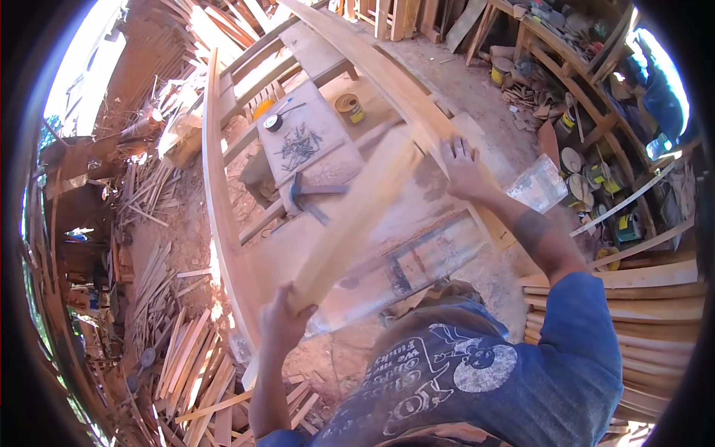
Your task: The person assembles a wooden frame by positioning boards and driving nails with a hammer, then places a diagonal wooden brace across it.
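My left hand (287, 316) is closed round the near end of a light wooden board (357, 212), which slants across the workbench (350, 290) and is slightly blurred. Beside the board's far end, my right hand (465, 170) lies with fingers spread on a long plank (387, 71) at the right of the bench. Another long plank (214, 171) runs along the left side. A hammer (302, 194) rests left of the slanting board. Beyond it, a pile of nails (300, 144) lies on a small panel (328, 119).
A yellow-brown can (349, 109) and a small round tin (273, 123) stand on the bench. Scrap wood (197, 357) covers the floor at left. Stacked boards (648, 313) lie at right, below shelves with paint cans (572, 160).
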`<action>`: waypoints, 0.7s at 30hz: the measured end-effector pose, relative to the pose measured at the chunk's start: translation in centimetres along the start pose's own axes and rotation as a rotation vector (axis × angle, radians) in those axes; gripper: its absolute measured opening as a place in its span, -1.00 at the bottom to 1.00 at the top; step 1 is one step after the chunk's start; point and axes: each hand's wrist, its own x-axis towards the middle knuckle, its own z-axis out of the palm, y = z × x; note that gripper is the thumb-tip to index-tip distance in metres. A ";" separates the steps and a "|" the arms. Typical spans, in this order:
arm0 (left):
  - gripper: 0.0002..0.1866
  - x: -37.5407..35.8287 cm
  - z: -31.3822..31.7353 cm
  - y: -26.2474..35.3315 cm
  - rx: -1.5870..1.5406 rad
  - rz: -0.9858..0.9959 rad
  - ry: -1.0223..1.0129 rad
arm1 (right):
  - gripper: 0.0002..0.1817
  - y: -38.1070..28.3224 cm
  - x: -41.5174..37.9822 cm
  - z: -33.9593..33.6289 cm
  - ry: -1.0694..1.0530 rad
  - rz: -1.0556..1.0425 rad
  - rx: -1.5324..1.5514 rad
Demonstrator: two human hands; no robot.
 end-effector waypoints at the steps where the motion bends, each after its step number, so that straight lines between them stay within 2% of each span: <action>1: -0.38 -0.1 1.2 -0.3 -0.028 0.068 -0.027 | 0.10 1.2 0.4 -0.4 -0.035 0.000 0.039; 4: -0.41 -0.7 4.2 0.7 -0.044 0.151 -0.104 | 0.10 5.7 1.9 -2.6 -0.218 0.093 0.599; 7: -0.42 -0.9 7.1 1.7 0.019 0.135 -0.177 | 0.04 10.6 2.7 -4.3 -0.259 0.147 0.744; 10: -0.44 -0.5 9.6 2.9 -0.089 0.134 -0.249 | 0.00 13.2 3.5 -3.9 -0.253 0.044 0.877; 13: -0.45 -0.2 12.1 2.4 -0.049 0.242 -0.312 | 0.04 10.9 2.3 -6.2 -0.220 0.077 0.730; 16: -0.46 0.4 13.3 3.6 -0.004 0.284 -0.279 | -0.16 10.2 3.2 -3.8 -0.115 0.043 0.758; 19: -0.47 1.4 14.4 3.9 0.036 0.365 -0.268 | 0.04 9.9 4.7 -4.4 -0.227 -0.005 0.674; 21: -0.47 2.0 14.8 4.2 0.045 0.364 -0.269 | 0.02 9.8 5.7 -3.8 -0.252 0.025 0.652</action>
